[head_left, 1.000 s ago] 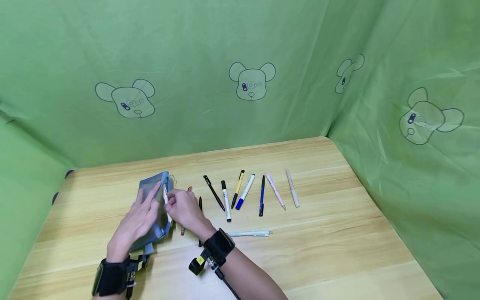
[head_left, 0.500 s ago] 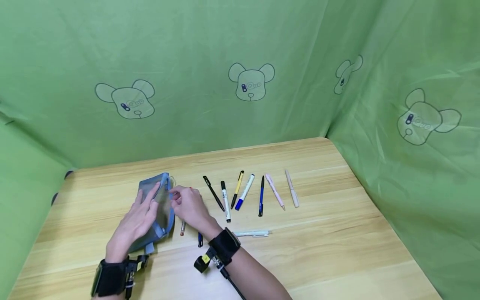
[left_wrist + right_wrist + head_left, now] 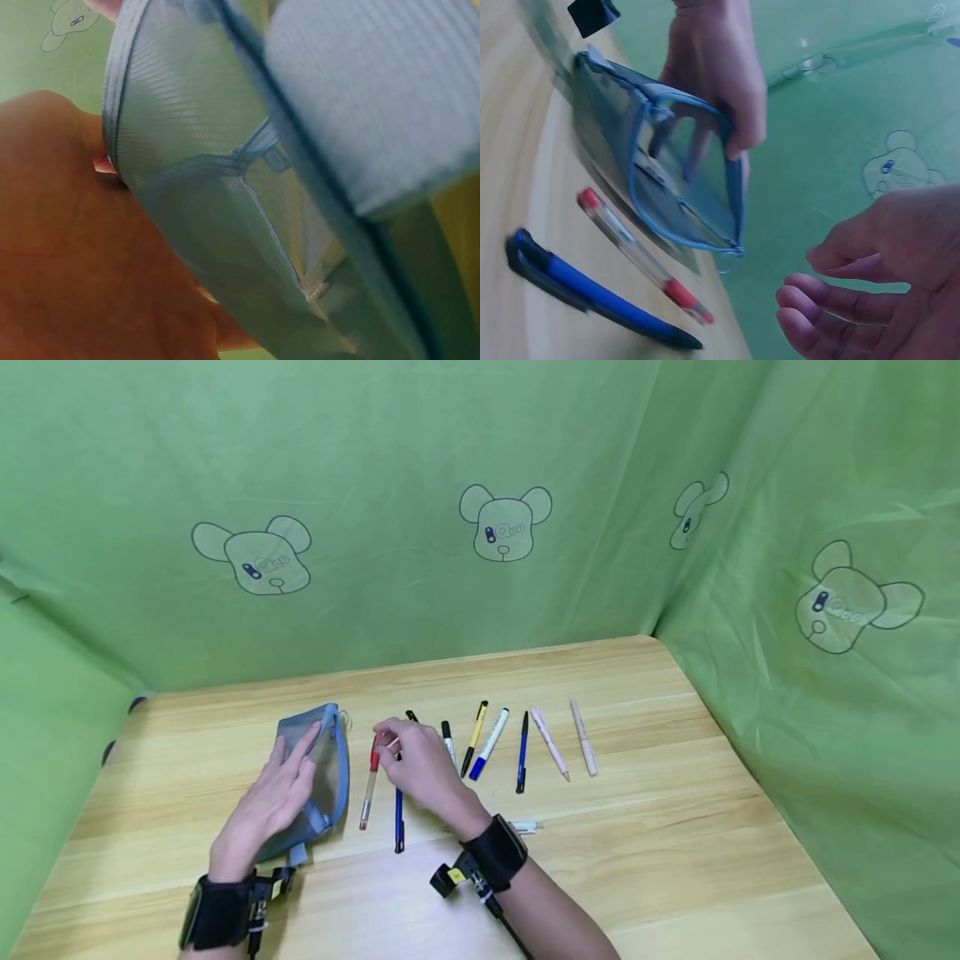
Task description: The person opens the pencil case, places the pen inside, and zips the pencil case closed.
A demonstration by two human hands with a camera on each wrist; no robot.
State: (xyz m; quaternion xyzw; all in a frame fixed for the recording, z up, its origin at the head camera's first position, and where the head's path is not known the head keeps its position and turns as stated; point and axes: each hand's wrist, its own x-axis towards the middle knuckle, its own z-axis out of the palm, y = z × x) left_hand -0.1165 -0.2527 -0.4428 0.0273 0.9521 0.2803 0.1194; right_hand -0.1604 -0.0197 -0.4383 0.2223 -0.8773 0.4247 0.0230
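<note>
A blue see-through mesh pencil pouch stands at the left of the table with its zipped mouth agape. My left hand grips its rim, thumb over the edge in the right wrist view. Inside that mouth a whitish pen shows. My right hand hovers over the table with loosely bent fingers, holding nothing. Close under its fingertips lies a clear gel pen with a red cap; the right wrist view has the hand apart from it. Alongside lies a blue ballpoint pen, partly hidden by the hand.
Further right lie a yellow pen, a blue-capped white marker, another blue pen, a pink pen and a pale pen. My right arm partly covers a light-blue pen. Green curtains enclose the table.
A white pen pinched by my right hand at the pouch mouth has gone inside. The right hand has withdrawn rightward to above the red-capped pen. My left hand stays on the pouch.
</note>
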